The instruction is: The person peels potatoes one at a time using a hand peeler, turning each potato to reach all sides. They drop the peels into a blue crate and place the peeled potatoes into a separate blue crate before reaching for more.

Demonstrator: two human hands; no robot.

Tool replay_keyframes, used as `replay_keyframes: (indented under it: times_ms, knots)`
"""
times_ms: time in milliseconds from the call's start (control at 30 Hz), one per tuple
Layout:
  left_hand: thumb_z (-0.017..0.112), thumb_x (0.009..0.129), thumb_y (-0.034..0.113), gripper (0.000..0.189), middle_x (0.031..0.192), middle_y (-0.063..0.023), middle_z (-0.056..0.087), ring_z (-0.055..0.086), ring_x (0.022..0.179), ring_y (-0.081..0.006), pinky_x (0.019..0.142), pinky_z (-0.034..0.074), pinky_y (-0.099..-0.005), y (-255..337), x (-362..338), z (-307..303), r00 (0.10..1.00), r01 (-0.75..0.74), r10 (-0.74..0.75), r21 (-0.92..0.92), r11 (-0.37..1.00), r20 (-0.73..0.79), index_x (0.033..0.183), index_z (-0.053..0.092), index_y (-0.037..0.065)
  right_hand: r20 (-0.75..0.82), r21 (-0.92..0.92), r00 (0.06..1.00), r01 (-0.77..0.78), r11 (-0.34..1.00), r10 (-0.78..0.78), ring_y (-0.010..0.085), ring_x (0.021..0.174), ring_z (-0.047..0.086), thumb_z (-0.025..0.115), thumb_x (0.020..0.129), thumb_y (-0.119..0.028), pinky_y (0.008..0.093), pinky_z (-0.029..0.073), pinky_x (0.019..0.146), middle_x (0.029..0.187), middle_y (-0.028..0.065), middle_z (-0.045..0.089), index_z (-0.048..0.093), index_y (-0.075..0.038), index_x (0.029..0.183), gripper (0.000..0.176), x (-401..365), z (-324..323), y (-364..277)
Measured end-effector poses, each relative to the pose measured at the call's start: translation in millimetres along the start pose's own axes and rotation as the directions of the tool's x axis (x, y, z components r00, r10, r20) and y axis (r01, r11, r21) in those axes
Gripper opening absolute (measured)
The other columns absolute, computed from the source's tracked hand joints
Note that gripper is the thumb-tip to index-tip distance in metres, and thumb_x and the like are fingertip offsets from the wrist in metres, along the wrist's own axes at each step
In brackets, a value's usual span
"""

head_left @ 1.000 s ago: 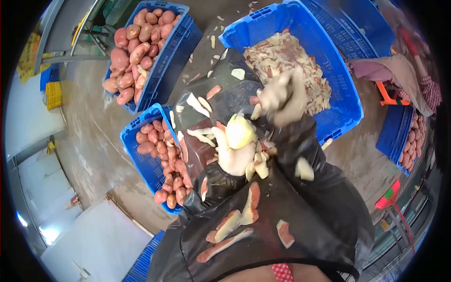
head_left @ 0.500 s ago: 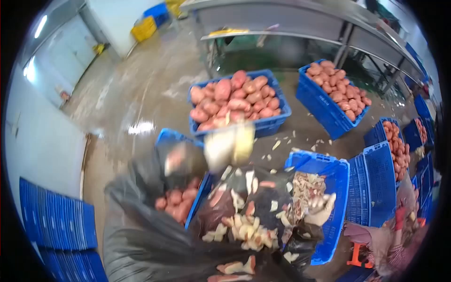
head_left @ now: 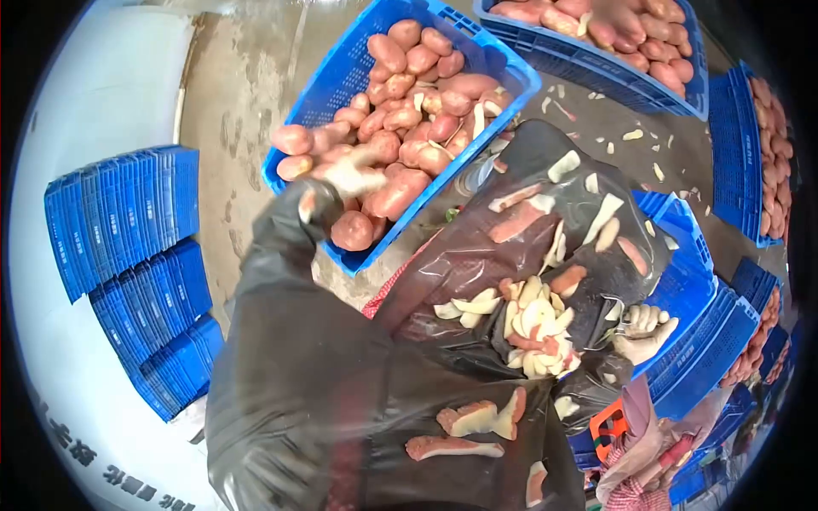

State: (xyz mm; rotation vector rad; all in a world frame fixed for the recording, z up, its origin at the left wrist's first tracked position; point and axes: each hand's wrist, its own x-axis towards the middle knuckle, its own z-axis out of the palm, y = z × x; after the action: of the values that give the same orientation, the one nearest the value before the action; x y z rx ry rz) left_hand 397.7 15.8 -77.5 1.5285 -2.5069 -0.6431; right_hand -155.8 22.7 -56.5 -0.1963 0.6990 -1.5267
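My left hand [head_left: 351,176], pale and blurred by motion, reaches among red potatoes [head_left: 407,119] in a blue crate [head_left: 300,109]. Its fingers are too smeared to tell whether they grip one. At the right, near the rim of another blue crate [head_left: 682,255], my right hand [head_left: 646,332] has curled fingers around something too hidden to name. Between the hands, thick peel strips [head_left: 537,328] are heaped on the dark plastic apron [head_left: 460,255] over my lap. More peels stick to my dark sleeve and the apron.
Stacked blue crates [head_left: 128,221] stand at the left by a white wall [head_left: 111,111]. Further potato-filled crates [head_left: 596,72] are at the top and right. Peel scraps [head_left: 632,134] lie on the wet floor. At the lower right, a person's checked sleeve [head_left: 635,494] shows near an orange object [head_left: 607,430].
The view has swung down and left. My left hand, blurred beside a pale yellow piece before the far crate earlier, is now over the near crate's potatoes. My right hand remains curled at the right.
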Motion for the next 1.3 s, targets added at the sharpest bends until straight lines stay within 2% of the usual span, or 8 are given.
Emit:
replay_keyframes:
  times_ms: [167, 233, 567, 633, 733, 1033, 1167, 1300]
  knots:
    - [0.064, 0.077, 0.028, 0.046, 0.109, -0.0102, 0.056, 0.055, 0.098, -0.0193, 0.079, 0.046, -0.0254, 56, -20, 88, 0.77, 0.526, -0.635, -0.504, 0.685, -0.06, 0.118, 0.052, 0.011, -0.141, -0.134, 0.989, 0.024, 0.991, -0.043, 0.0125, 0.046, 0.033, 0.041, 0.094, -0.036, 0.0264, 0.029, 0.045, 0.053, 0.0005, 0.04, 0.055, -0.007, 0.078, 0.036, 10, 21, -3]
    - [0.068, 0.074, 0.022, 0.058, 0.116, -0.0123, 0.054, 0.053, 0.105, -0.0199, 0.087, 0.045, -0.0308, 75, -4, 29, 0.732, 0.282, -0.553, -0.916, -0.284, 0.397, 0.124, 0.046, 0.004, -0.142, -0.196, 0.988, 0.029, 0.98, -0.057, 0.0136, 0.05, 0.035, 0.043, 0.093, -0.037, 0.0283, 0.033, 0.051, 0.056, 0.0002, 0.04, 0.054, -0.008, 0.077, 0.035, 16, 24, -1]
    - [0.069, 0.068, 0.024, 0.078, 0.124, -0.0236, 0.045, 0.047, 0.114, -0.0347, 0.095, 0.039, -0.0395, 302, 116, -8, 0.96, 0.093, 0.104, -0.648, 0.756, 0.259, 0.133, 0.03, 0.003, 0.559, 0.428, 0.8, -0.054, 0.902, -0.218, 0.006, 0.031, 0.02, 0.038, 0.092, -0.028, 0.0248, 0.016, 0.032, 0.044, -0.0057, 0.034, 0.038, -0.017, 0.055, 0.038, -30, 102, -9]
    - [0.069, 0.068, 0.024, 0.077, 0.122, -0.0233, 0.047, 0.049, 0.111, -0.0344, 0.095, 0.039, -0.0397, 316, 114, 32, 0.971, 0.047, 0.105, -0.599, 0.799, 0.216, 0.131, 0.032, -0.001, -0.077, 0.026, 0.994, 0.084, 0.996, -0.081, 0.0081, 0.035, 0.025, 0.036, 0.096, -0.034, 0.025, 0.021, 0.034, 0.043, -0.0051, 0.026, 0.039, -0.018, 0.061, 0.039, -40, 54, -8]
    - [0.069, 0.067, 0.021, 0.078, 0.123, -0.0221, 0.047, 0.047, 0.115, -0.0324, 0.097, 0.037, -0.0377, 333, 119, 40, 0.971, -0.054, 0.163, -0.507, 0.86, 0.175, 0.131, 0.032, -0.003, -0.871, -0.03, 0.467, 0.26, 0.965, -0.153, 0.0072, 0.041, 0.029, 0.049, 0.091, -0.04, 0.0253, 0.027, 0.04, 0.048, -0.0082, 0.031, 0.04, -0.017, 0.062, 0.037, -22, 124, -36]
    - [0.077, 0.063, 0.034, 0.082, 0.135, -0.0269, 0.03, 0.032, 0.124, -0.0399, 0.101, 0.026, -0.0461, 321, 151, 42, 0.787, -0.265, 0.592, -0.77, 0.581, 0.176, 0.131, 0.04, 0.008, -0.492, 0.009, 0.774, 0.463, 0.886, -0.399, 0.0129, 0.042, 0.041, 0.045, 0.09, -0.046, 0.0332, 0.038, 0.042, 0.047, -0.0016, 0.037, 0.041, -0.019, 0.061, 0.04, -49, 27, -7]
    - [0.072, 0.071, 0.025, 0.079, 0.13, -0.014, 0.042, 0.043, 0.117, -0.0238, 0.095, 0.038, -0.0342, 367, 136, 26, 0.897, 0.139, 0.0, -0.282, 0.949, 0.442, 0.136, 0.029, 0.008, -0.512, 0.243, 0.826, 0.402, 0.883, -0.236, 0.0169, 0.049, 0.047, 0.046, 0.09, -0.046, 0.0324, 0.04, 0.045, 0.056, 0.0018, 0.044, 0.042, -0.013, 0.068, 0.04, -24, -20, -6]
    - [0.068, 0.075, 0.018, 0.057, 0.118, -0.0155, 0.05, 0.055, 0.095, -0.0216, 0.079, 0.046, -0.0292, 358, 123, 52, 0.919, 0.393, -0.132, -0.874, 0.287, 0.371, 0.123, 0.042, 0.002, 0.063, 0.226, 0.953, 0.277, 0.934, -0.297, 0.0157, 0.051, 0.047, 0.041, 0.092, -0.044, 0.0346, 0.043, 0.049, 0.056, 0.0005, 0.043, 0.043, -0.015, 0.072, 0.035, -61, 16, 4]
